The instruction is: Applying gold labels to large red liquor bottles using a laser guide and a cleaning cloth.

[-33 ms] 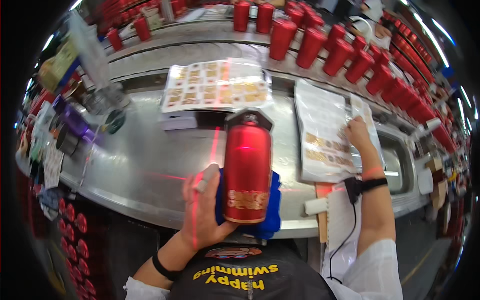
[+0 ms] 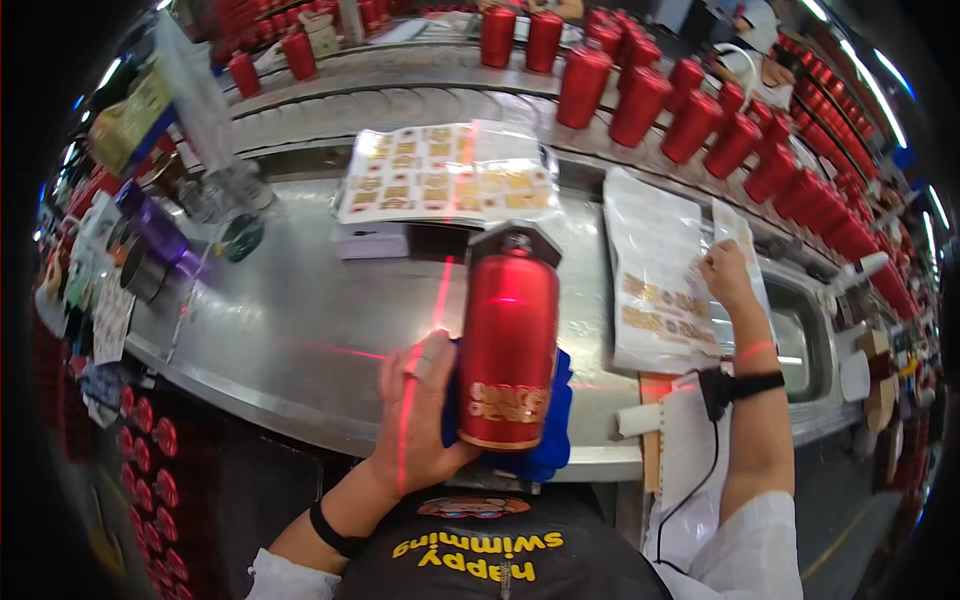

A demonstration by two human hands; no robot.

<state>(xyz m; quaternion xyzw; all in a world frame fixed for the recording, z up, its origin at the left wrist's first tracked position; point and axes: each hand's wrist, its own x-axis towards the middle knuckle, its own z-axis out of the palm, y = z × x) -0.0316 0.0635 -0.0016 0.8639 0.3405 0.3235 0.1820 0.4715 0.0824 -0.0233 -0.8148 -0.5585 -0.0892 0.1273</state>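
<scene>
A red metal bottle (image 2: 510, 345) with gold lettering near its base lies on a blue support (image 2: 556, 415), its neck pointing away from me and a dark angular piece behind the neck. Along its left side is my left hand (image 2: 420, 410), fingers stretched and apart, the thumb near the bottle's base. Something pale wraps one of its fingers. My right hand (image 2: 728, 272) is over a white sheet of gold decals (image 2: 650, 270), fingertips pinched together at the sheet. Whatever lies between those fingertips is too small to make out. Red laser lines cross the bottle and both arms.
Another stack of gold decal sheets (image 2: 400, 205) sits on a white box (image 2: 370, 242). Red bottles (image 2: 640, 105) line the conveyor behind the steel table (image 2: 290, 330). A purple bottle (image 2: 160, 235) and metal cup stand left; a sink (image 2: 800, 330) is at right. Co-workers appear far right.
The whole view has shifted slightly, so everything appears a little farther right and lower. Both hands, the bottle and the sheets keep nearly the same places relative to one another.
</scene>
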